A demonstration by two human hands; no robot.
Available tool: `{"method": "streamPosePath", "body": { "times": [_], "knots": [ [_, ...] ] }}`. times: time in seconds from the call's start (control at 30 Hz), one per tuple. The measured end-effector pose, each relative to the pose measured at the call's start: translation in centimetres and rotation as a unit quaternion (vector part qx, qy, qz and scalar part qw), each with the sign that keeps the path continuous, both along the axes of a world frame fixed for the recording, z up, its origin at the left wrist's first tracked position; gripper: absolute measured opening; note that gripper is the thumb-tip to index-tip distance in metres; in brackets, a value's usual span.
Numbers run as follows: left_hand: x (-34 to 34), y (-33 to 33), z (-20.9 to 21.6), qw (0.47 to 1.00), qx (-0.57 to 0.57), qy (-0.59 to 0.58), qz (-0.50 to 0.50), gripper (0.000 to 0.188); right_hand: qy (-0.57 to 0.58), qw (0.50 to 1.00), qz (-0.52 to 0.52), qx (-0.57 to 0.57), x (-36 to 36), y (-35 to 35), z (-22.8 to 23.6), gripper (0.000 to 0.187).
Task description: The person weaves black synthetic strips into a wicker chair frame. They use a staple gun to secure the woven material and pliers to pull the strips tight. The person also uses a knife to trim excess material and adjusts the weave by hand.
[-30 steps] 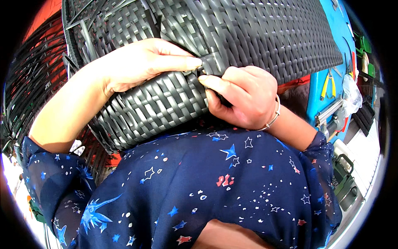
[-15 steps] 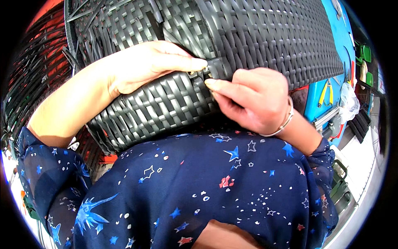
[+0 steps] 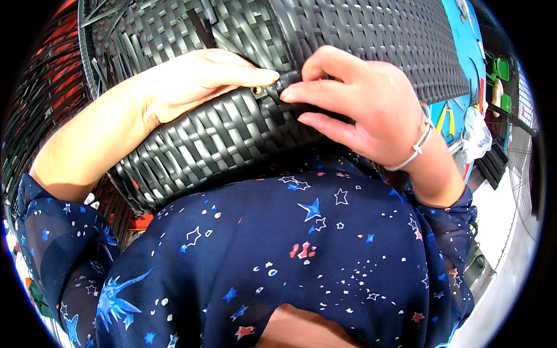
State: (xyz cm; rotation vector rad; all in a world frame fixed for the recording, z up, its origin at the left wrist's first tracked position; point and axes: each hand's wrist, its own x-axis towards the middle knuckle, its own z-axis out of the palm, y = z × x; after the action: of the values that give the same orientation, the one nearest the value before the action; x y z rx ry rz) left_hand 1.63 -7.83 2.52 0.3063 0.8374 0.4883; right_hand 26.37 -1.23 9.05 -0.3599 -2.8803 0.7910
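A black woven wicker piece, made of flat synthetic strips, lies across my lap and the work surface. My left hand is closed over its upper edge, the thumb lying along the rim and the other fingers mostly hidden. Just past that thumb tip sits a small brass-coloured ring or hole at the corner of the weave. Beside this corner, my right hand has its fingers apart, with the fingertips close to or touching the strips. Nothing shows between them.
Loose cut strip ends stick out of the weave at upper left. Dark strips stand against red at the far left. On the blue surface at right lie yellow-handled pliers and a clear plastic bag.
My right hand has gone from a pinch at the corner to spread fingers, and its wrist has swung right. The wicker has shifted slightly up and left in view. The left hand keeps its hold.
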Motion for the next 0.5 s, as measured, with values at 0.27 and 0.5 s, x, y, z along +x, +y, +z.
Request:
{"method": "streamPosePath", "body": {
  "times": [0.27,0.5],
  "knots": [
    [-0.9,0.1,-0.9,0.995,-0.004,-0.096,-0.002,0.022,-0.112,0.99,0.009,0.088,-1.9,-0.8,1.5,0.024],
    [-0.1,0.0,-1.2,0.998,0.005,-0.07,-0.004,0.027,-0.06,0.997,0.054,-0.021,-2.7,1.6,0.3,0.018]
  ]
}}
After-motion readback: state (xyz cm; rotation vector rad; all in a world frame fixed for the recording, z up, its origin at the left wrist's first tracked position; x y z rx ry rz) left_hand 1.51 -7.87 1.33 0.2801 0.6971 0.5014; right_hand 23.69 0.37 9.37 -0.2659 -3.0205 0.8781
